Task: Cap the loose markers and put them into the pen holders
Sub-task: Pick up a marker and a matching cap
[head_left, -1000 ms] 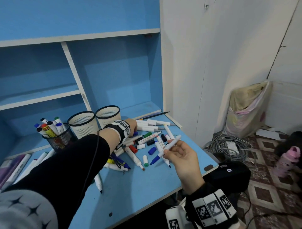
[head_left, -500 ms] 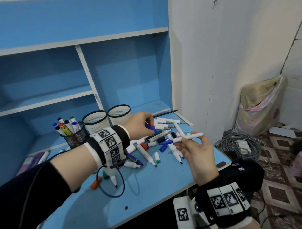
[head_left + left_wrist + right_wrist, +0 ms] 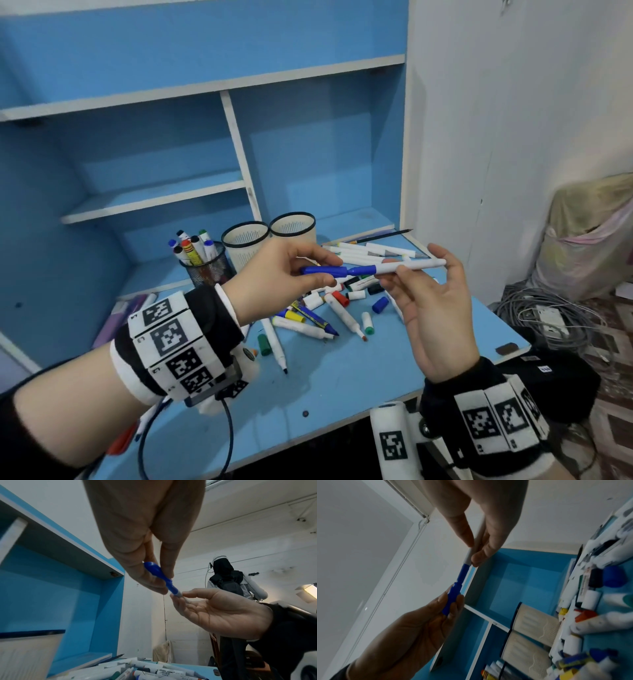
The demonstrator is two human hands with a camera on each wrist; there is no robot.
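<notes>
My left hand (image 3: 334,272) pinches a blue cap (image 3: 323,270) between thumb and fingers above the desk. My right hand (image 3: 416,262) holds a white marker (image 3: 411,265) level by its barrel. The marker's blue neck (image 3: 361,270) meets the cap's open end, seen also at the blue cap (image 3: 452,600) and white marker (image 3: 478,535). In the left wrist view the blue cap (image 3: 157,572) points at my right hand (image 3: 214,608). A pile of loose markers and caps (image 3: 342,308) lies below. Behind stand a black mesh holder (image 3: 205,270) with several markers and two white holders (image 3: 245,240) (image 3: 293,226).
A pencil (image 3: 383,235) lies at the back of the blue desk (image 3: 342,387). Shelf compartments rise behind the holders. Right of the desk edge on the floor are a black bag (image 3: 561,383), coiled cables (image 3: 548,318) and a sack (image 3: 589,240) by the wall.
My left hand left the pile with a blue cap and brought it up to the marker's tip. My right hand raised the marker and turned it level.
</notes>
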